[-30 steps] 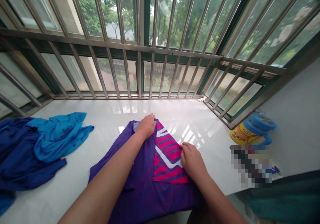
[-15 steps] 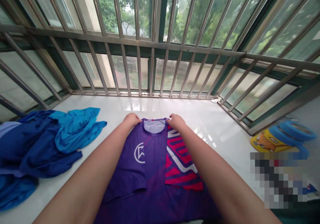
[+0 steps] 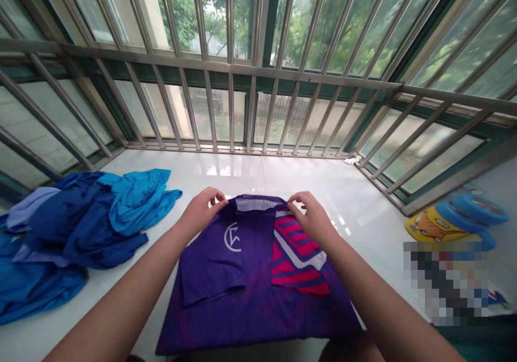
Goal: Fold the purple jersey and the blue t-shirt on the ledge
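A purple shirt (image 3: 242,292) with a white logo and a pink striped sleeve folded inward lies flat on the white sill (image 3: 355,211) in front of me. My left hand (image 3: 201,211) pinches the shirt's top edge at the left of the collar. My right hand (image 3: 310,217) pinches the top edge at the right of the collar, above the pink sleeve. The collar edge is lifted slightly off the sill between both hands.
A heap of blue clothes (image 3: 81,227) lies on the sill at the left. Metal window bars (image 3: 242,82) fence the far and side edges. A yellow and blue item (image 3: 452,222) sits at the right, beside a blurred patch.
My right hand moved from the pink sleeve up to the collar. Both hands went from pressing the top edge to pinching it and pulling it slightly toward me.
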Tool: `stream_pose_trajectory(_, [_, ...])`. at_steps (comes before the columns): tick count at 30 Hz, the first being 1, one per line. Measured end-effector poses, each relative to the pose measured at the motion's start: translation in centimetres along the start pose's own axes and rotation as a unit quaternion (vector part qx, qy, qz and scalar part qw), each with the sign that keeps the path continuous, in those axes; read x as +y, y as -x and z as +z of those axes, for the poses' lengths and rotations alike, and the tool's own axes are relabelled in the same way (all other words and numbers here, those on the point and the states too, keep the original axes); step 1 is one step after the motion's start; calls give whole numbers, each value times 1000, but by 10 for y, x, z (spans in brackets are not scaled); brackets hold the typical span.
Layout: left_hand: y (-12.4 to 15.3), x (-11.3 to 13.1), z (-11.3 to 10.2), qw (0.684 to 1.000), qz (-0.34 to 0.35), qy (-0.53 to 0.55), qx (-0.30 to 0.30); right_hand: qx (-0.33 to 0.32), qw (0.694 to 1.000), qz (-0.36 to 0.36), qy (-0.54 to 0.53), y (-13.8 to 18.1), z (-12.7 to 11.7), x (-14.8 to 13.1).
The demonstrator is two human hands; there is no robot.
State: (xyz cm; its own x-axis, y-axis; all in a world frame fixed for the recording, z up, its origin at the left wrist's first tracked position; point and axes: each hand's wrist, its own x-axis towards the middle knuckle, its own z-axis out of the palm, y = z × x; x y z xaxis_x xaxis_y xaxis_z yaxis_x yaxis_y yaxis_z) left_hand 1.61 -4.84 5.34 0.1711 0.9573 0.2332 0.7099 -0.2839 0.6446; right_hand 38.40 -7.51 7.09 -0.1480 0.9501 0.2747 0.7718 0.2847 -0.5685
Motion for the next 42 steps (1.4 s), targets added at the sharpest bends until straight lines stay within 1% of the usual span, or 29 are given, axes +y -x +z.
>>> stream_pose_trajectory(1, [22, 4, -4, 1000, 17, 11, -4, 0, 1000, -22, -7, 26, -6, -3])
stream_pose_trajectory(3, [68, 9, -7, 999, 31, 24, -27, -9, 999, -30, -7, 77, -10, -6])
stream_pose_trajectory(5, [111, 12, -2, 997, 36, 16, -64, -37, 999, -27, 5, 125, -5, -4])
stream_pose_trajectory(7, [149, 11, 8, 993, 40, -17, -108, -57, 997, -31, 31, 165, 8, 1])
stream_pose_trajectory(9, [178, 9, 21, 990, 36, -60, -119, -52, 996, -30, 65, 193, 23, 6])
stream_pose_trajectory(11, [197, 8, 32, 991, 25, -95, -88, -23, 995, -18, 95, 209, 35, 8])
stream_pose_trajectory(12, [201, 9, 36, 992, 22, -106, -66, -5, 994, -11, 106, 212, 40, 7])
stream_pose_trajectory(13, [202, 12, 39, 992, 22, -112, -46, 11, 993, -7, 115, 212, 43, 4])
stream_pose_trajectory(15, [195, 21, 44, 992, 29, -123, -11, 31, 991, -9, 129, 204, 48, -6])
stream_pose_trajectory(17, [176, 31, 49, 989, 35, -143, 6, 29, 989, -22, 141, 184, 51, -19])
stream_pose_trajectory(19, [153, 38, 53, 984, 29, -177, 7, 11, 987, -25, 159, 159, 52, -28])
stream_pose_trajectory(21, [132, 40, 54, 977, 2, -211, 12, 4, 983, 15, 185, 133, 50, -31])
stream_pose_trajectory(24, [113, 31, 49, 966, -70, -245, 46, 25, 963, 144, 225, 101, 40, -21])
stream_pose_trajectory(26, [110, 23, 43, 960, -107, -253, 55, 8, 951, 211, 227, 85, 33, -9])
stream_pose_trajectory(27, [109, 19, 41, 959, -117, -252, 51, -11, 948, 230, 219, 79, 30, -3])
stream_pose_trajectory(29, [110, 14, 39, 962, -124, -243, 31, -45, 950, 245, 190, 69, 28, 8])
stream_pose_trajectory(31, [111, 11, 40, 966, -121, -228, -1, -53, 952, 251, 164, 61, 29, 17])
stream_pose_trajectory(34, [113, 9, 43, 967, -114, -224, -35, -52, 952, 245, 174, 53, 32, 23])
stream_pose_trajectory(35, [115, 9, 44, 966, -111, -231, -33, -48, 951, 237, 192, 52, 33, 23])
stream_pose_trajectory(37, [117, 8, 46, 963, -100, -249, -6, -25, 948, 212, 234, 54, 36, 19])
stream_pose_trajectory(38, [117, 8, 48, 963, -86, -255, 15, -7, 950, 192, 248, 57, 38, 15])
stream_pose_trajectory(40, [117, 8, 54, 965, -36, -256, 49, 12, 959, 123, 255, 66, 47, 7])
stream_pose_trajectory(41, [117, 8, 58, 966, -3, -254, 47, 1, 965, 78, 251, 71, 52, 3])
stream_pose_trajectory(42, [116, 7, 63, 966, 29, -253, 31, -24, 968, 36, 246, 76, 58, -1])
